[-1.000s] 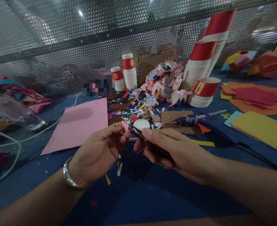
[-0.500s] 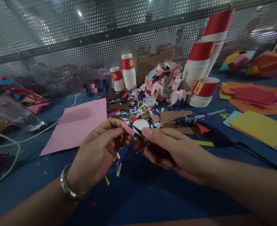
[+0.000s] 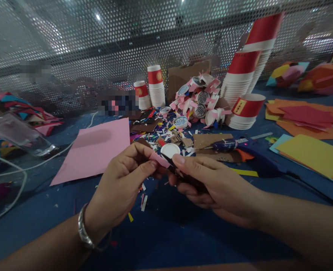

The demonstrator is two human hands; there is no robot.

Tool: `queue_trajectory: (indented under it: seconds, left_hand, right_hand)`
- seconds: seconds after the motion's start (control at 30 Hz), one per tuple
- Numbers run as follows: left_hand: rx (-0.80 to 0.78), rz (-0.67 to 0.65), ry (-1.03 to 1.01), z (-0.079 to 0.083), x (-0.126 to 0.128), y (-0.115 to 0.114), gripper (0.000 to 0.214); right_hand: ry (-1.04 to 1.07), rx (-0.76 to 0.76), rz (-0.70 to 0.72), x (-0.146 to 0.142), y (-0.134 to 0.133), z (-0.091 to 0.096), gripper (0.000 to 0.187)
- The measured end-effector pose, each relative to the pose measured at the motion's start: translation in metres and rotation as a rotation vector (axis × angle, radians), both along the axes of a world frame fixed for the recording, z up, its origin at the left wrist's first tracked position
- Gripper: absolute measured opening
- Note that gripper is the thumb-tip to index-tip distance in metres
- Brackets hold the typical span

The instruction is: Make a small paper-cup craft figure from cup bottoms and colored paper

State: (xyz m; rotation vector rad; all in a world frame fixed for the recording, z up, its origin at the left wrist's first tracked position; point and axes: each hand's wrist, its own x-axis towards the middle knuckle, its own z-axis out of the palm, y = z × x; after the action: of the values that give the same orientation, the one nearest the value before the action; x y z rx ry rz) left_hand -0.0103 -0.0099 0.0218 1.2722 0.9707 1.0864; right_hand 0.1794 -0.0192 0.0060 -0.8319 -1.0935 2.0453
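My left hand [image 3: 124, 180] pinches a small pink paper piece [image 3: 160, 160] between thumb and fingers. My right hand [image 3: 211, 184] is closed round a dark pair of scissors [image 3: 174, 168] whose blades meet the pink piece. Both hands hover low over the blue table [image 3: 166, 229], near its middle. Just behind the fingertips lies a white round lid [image 3: 170, 150] among paper scraps. A silver bracelet [image 3: 83, 231] sits on my left wrist.
A pink paper sheet [image 3: 95, 148] lies at the left. Stacks of red-and-white paper cups [image 3: 241, 81] and a pile of decorated lids [image 3: 196, 99] stand behind. A glue gun [image 3: 240, 148] and coloured sheets [image 3: 310, 150] lie at the right. A perforated metal screen [image 3: 98, 49] backs the table.
My left hand has turned and pushed the pink piece further to the right, into the scissors' blades. My right hand has stayed almost still.
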Motion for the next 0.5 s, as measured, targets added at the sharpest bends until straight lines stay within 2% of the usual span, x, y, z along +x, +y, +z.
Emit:
queue_trajectory:
  seconds: [0.27, 0.5]
  left_hand:
    - [0.029, 0.01, 0.014, -0.0003, 0.0023, -0.0005, 0.01]
    - [-0.006, 0.037, -0.018, 0.0014, 0.0046, -0.0021, 0.01]
  right_hand:
    - [0.006, -0.049, -0.008, -0.0024, -0.0033, 0.0028, 0.045]
    - [0.013, -0.054, -0.026, -0.0039, -0.0062, 0.0021, 0.045]
